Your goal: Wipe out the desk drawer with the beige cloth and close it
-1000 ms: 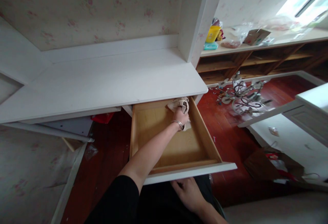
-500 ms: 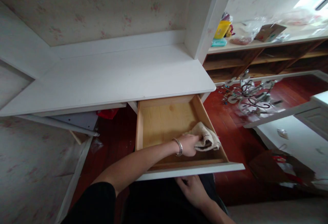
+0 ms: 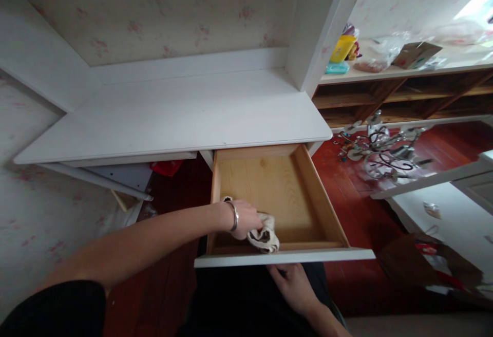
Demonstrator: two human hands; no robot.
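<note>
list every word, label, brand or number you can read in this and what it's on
No text can be read here.
Brown box on the shelf unit: faint coloured marks, too blurred to read.
Small packet on the white furniture: too small to make out any lettering.
Red item in the brown bag: too blurred to read.
Cloth and drawer: no lettering visible.

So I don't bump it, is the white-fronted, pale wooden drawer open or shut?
Open: the drawer juts out from beneath the flat white desktop, its wooden floor showing.
</note>
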